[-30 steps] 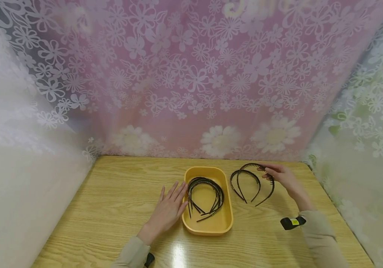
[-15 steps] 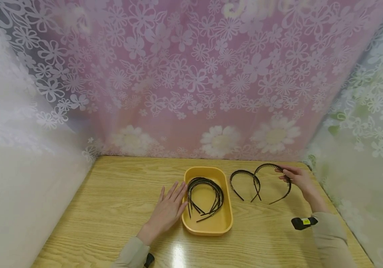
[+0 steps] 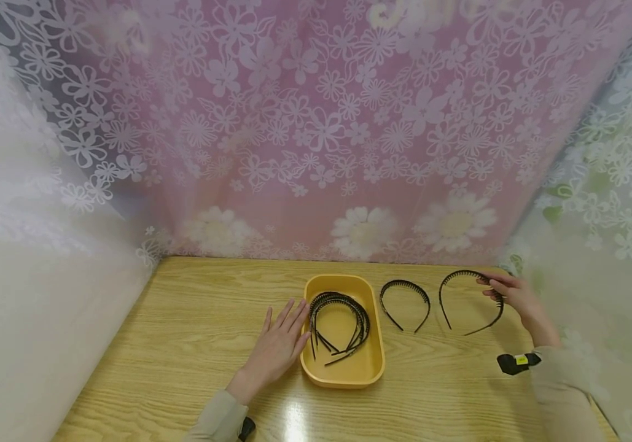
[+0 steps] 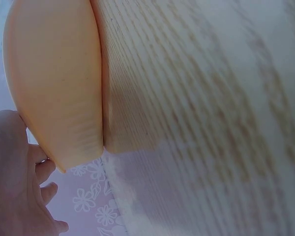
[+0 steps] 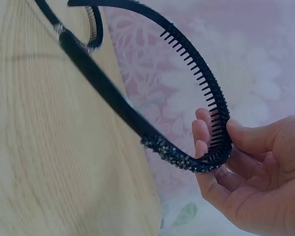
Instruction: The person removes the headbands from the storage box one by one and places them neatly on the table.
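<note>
From my remote station I take the yellow tray as reference. Writing: pale yellow lettering shows at the top of the floral curtain behind the tray, cut off by the frame edge; I cannot read it. A yellow label sits on the black wrist strap to the tray's right; any print is too small to read. I find no legible brand.

The right hand, well to the tray's right, pinches a black headband between thumb and fingers. A second headband lies on the wood-grain table, between the tray and the held one. Several more headbands lie overlapped inside the tray. The left hand is at the tray's left side, fingers spread and touching the rim.

Only the right wrist view resolves the held band's glittering stones and its row of inner teeth. The left wrist view alone shows me the tray's outer wall down to the table; its contents are hidden there.
</note>
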### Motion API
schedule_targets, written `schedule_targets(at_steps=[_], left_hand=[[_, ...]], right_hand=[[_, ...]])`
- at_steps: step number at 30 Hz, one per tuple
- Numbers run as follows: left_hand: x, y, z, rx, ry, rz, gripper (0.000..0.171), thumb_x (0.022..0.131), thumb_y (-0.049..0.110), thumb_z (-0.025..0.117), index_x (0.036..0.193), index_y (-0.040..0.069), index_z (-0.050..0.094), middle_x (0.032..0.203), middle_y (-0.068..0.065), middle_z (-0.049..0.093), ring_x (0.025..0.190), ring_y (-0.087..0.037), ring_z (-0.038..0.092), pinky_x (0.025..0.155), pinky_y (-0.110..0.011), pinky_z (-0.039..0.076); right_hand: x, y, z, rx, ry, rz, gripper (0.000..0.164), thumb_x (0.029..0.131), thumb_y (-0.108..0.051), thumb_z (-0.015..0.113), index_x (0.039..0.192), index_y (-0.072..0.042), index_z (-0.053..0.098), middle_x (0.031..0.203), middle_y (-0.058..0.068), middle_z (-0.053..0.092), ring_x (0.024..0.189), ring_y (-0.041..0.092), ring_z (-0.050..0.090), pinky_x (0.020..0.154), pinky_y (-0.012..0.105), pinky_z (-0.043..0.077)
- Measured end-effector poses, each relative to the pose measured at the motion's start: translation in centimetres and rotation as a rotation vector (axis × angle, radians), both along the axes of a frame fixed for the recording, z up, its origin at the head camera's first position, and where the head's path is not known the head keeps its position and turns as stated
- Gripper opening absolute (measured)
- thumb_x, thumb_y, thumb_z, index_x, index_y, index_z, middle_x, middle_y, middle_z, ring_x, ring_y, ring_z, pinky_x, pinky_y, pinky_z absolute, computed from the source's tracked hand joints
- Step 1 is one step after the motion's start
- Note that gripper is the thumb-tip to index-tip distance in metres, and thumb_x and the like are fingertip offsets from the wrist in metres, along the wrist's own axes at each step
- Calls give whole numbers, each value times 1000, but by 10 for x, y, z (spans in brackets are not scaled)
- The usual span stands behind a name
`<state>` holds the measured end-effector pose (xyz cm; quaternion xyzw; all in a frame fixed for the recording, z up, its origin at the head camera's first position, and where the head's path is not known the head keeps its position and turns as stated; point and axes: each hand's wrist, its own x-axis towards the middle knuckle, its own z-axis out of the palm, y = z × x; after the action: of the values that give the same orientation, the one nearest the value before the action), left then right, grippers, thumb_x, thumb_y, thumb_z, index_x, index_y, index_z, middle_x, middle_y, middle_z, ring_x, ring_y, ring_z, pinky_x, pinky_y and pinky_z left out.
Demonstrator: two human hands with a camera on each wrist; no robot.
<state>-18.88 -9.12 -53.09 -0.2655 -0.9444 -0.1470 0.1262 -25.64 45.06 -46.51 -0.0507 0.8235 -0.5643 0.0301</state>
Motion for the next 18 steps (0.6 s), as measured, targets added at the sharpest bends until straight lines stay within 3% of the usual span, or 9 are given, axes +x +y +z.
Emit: schedule_targets(at_steps=[2, 3, 6, 9, 12, 15, 18], left_hand=[[0, 0, 0, 0, -1, 1, 58, 109, 37, 42, 159, 9, 35, 164, -7, 33, 152, -33, 28, 119, -66, 20], [0, 0, 0, -2, -2, 2, 58, 109, 37, 42, 159, 9, 34, 164, -7, 33, 152, -33, 27, 119, -66, 20], [0, 0, 0, -6, -7, 5, 58, 110, 38, 41, 159, 9, 34, 164, -7, 33, 152, -33, 27, 119, -66, 20], [0, 0, 0, -9, -16, 7, 58, 110, 39, 41, 159, 9, 34, 165, -6, 32, 153, -32, 26, 119, -65, 19], [-1, 0, 0, -17, -22, 11, 58, 110, 39, 39, 160, 10, 33, 165, -5, 31, 153, -31, 24, 120, -65, 19], [0, 0, 1, -16, -26, 9, 58, 110, 39, 40, 160, 10, 33, 165, -5, 31, 154, -30, 23, 120, -65, 18], [0, 0, 2, -11, -30, 5, 58, 109, 38, 42, 160, 10, 33, 165, -6, 31, 154, -30, 23, 120, -65, 18]], right_hand=[[-2, 4, -2, 15, -19, -16, 30, 110, -14, 44, 133, -24, 61, 104, -30, 67, 89, -5, 67, 74, 16, 55], [-3, 5, -3, 29, -29, -25, 31, 110, -13, 44, 135, -22, 60, 103, -31, 66, 88, -5, 67, 74, 17, 55], [-6, 8, -6, 91, -60, -42, 39, 110, -13, 42, 147, -1, 49, 98, -34, 63, 86, -5, 66, 73, 19, 56], [-10, 10, -11, 125, -86, -43, 49, 111, -11, 40, 148, 20, 32, 96, -34, 61, 86, -5, 67, 73, 21, 56], [-12, 12, -15, 154, -105, -41, 49, 110, -10, 39, 147, 21, 31, 99, -31, 62, 87, -4, 67, 75, 23, 57], [-15, 12, -18, 178, -122, -38, 47, 110, -9, 39, 146, 21, 33, 105, -23, 67, 86, -2, 68, 77, 25, 58], [-19, 11, -19, 222, -120, -29, 46, 110, -7, 38, 145, 22, 35, 114, -3, 73, 84, -2, 67, 76, 27, 58]])
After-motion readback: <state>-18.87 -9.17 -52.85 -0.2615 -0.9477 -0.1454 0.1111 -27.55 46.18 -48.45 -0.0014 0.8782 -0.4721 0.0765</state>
